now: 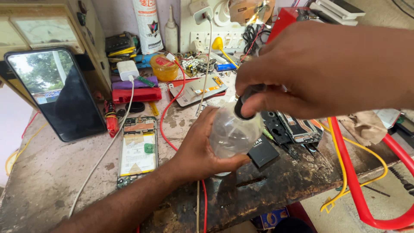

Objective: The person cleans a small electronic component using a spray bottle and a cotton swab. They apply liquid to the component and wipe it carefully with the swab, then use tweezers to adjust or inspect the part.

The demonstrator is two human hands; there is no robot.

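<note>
My left hand [199, 149] wraps around a small clear plastic bottle [233, 131] and holds it above the worn workbench [51, 172]. My right hand [319, 69] comes in from the right and pinches the bottle's black cap [246, 100] between thumb and fingers. An opened phone [138, 149] with its battery showing lies flat just left of my left wrist. A black phone frame [295, 127] lies behind the bottle, partly hidden by my right hand.
A large dark phone [58, 92] leans upright at the left. A white charger [127, 69] with its cable, red wires, a red case [137, 95], an orange tub [164, 67], a display panel [198, 88] and a black block [263, 153] crowd the bench. Red tubing [358, 185] curves at the right.
</note>
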